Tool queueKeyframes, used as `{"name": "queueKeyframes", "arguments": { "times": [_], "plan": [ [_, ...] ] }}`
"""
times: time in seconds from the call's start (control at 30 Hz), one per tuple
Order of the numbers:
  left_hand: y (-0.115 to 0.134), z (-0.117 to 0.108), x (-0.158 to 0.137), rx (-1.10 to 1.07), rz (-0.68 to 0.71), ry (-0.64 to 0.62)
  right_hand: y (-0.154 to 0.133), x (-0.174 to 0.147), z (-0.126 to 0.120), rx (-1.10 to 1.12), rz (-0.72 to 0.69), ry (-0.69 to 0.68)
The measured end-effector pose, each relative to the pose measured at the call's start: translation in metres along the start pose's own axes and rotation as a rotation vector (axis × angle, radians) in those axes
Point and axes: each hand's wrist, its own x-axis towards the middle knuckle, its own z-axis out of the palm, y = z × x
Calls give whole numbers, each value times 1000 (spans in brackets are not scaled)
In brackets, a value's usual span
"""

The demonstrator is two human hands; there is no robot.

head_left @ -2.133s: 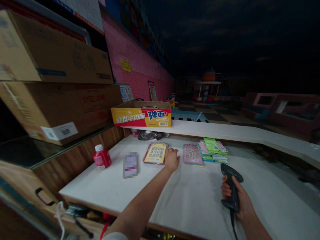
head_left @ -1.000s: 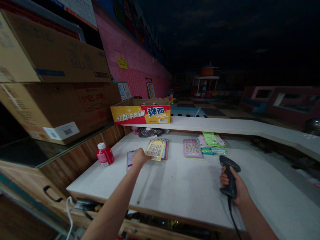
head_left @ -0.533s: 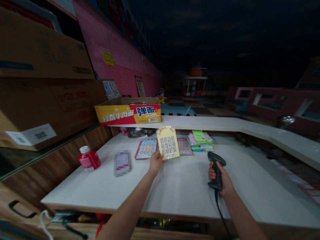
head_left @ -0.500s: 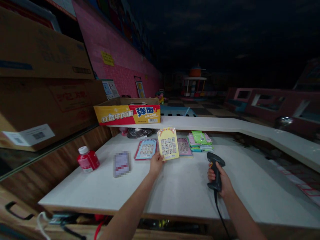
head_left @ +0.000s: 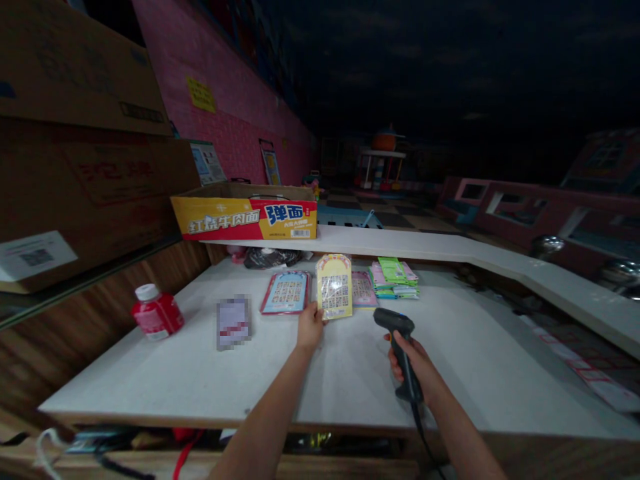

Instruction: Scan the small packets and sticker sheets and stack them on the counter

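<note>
Pinched in my left hand point(head_left: 311, 327) is a yellow sticker pack point(head_left: 335, 285), a flat card printed with a grid of small pictures. It is raised off the table, upright and facing me. My right hand point(head_left: 411, 363) grips a dark barcode scanner point(head_left: 404, 347) by its handle, with its head pointing left toward the yellow pack. A cord hangs from the handle's base. Behind my left hand lies a blue pack point(head_left: 287, 292) on a small pile with red edges. A pink-purple pack point(head_left: 364, 290) is partly covered by the yellow one.
On the white table point(head_left: 200, 380) stand a red bottle point(head_left: 159, 313) and a blurred-out flat item point(head_left: 233, 323). A pile of green and pink packets point(head_left: 395, 277) lies at the back. A noodle carton point(head_left: 245, 217) sits on the raised ledge point(head_left: 400, 239). Large cardboard boxes point(head_left: 100, 173) rise at left.
My right hand has brought the scanner leftward, closer to the yellow pack, and its head has turned toward it. My left hand still holds the pack. The whole view has shifted slightly.
</note>
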Motion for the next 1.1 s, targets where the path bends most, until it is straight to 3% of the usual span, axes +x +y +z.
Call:
{"name": "queueKeyframes", "arguments": {
  "times": [0.17, 0.4, 0.77, 0.9, 1.1],
  "plan": [
    [2, 1, -1, 13, 26, 7, 6, -23, 20, -166, -18, 3],
    [16, -4, -5, 181, 63, 57, 1, -27, 23, -193, -3, 17],
    [4, 1, -2, 26, 12, -5, 4, -15, 22, -162, 23, 6],
    [2, 1, -1, -7, 21, 0, -1, 5, 7, -56, -3, 29],
    [-5, -1, 1, -216, -13, -23, -7, 36, -43, 401, 15, -1]
  ]
}}
